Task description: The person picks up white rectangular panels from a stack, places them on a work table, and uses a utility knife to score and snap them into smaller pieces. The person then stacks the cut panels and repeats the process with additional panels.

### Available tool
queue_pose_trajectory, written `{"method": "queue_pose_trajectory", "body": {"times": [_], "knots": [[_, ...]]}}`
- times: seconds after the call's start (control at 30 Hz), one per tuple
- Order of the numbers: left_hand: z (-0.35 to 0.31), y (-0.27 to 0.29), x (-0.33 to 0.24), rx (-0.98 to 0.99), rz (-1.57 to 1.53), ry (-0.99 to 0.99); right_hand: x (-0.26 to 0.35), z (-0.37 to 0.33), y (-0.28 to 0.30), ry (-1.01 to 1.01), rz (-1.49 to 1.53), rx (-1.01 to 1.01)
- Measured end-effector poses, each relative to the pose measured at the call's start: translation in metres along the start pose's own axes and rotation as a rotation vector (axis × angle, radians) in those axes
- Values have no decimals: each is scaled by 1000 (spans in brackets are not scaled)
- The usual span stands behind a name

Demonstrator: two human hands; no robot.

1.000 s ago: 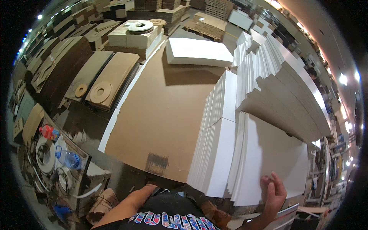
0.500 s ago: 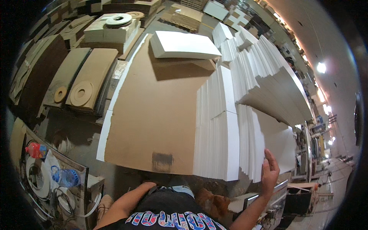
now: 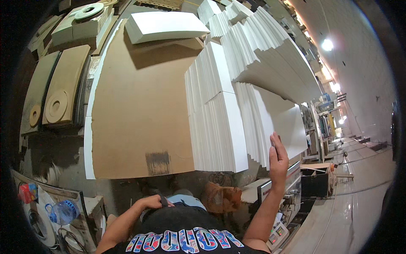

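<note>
My right hand (image 3: 278,163) is raised at the near end of a stack of white panels (image 3: 253,118), fingers stretched upward and thumb apart. It lies against or just beside the panel's edge; whether it touches cannot be told. My left hand (image 3: 153,202) rests at my waist, by the hem of my black shirt, its fingers mostly hidden. In front of me spreads a large brown board (image 3: 144,106). Along its right side runs a row of narrow white panels (image 3: 215,131). A white block of stacked panels (image 3: 167,25) lies across its far end.
Taller white panel stacks (image 3: 270,46) stand at the far right. Brown panels with a tape roll (image 3: 58,106) lie left. A cart at lower left carries a blue-tinted bottle (image 3: 64,211) and white rolls. A machine with a control panel (image 3: 277,233) stands at lower right.
The view has shifted, so the panels and board sit further left and higher. My left hand has come further into view at my waist. My right hand stays by the white panels.
</note>
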State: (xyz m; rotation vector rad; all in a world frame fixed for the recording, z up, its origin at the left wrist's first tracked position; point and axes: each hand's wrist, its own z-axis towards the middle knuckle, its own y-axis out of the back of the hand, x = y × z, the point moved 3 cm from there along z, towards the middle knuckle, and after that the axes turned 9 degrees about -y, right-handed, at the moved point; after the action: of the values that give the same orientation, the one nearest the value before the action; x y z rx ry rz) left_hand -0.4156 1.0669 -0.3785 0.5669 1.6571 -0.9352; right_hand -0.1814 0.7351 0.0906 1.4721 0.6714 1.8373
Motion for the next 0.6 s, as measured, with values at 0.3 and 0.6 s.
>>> {"method": "queue_pose_trajectory", "body": {"times": [0.3,0.6], "knots": [[37,-20,9,33,-22,277,0,-7,4,86,-76,-46],[103,-44,17,-475,253,338,-47,-59,50,347,-203,-137]]}}
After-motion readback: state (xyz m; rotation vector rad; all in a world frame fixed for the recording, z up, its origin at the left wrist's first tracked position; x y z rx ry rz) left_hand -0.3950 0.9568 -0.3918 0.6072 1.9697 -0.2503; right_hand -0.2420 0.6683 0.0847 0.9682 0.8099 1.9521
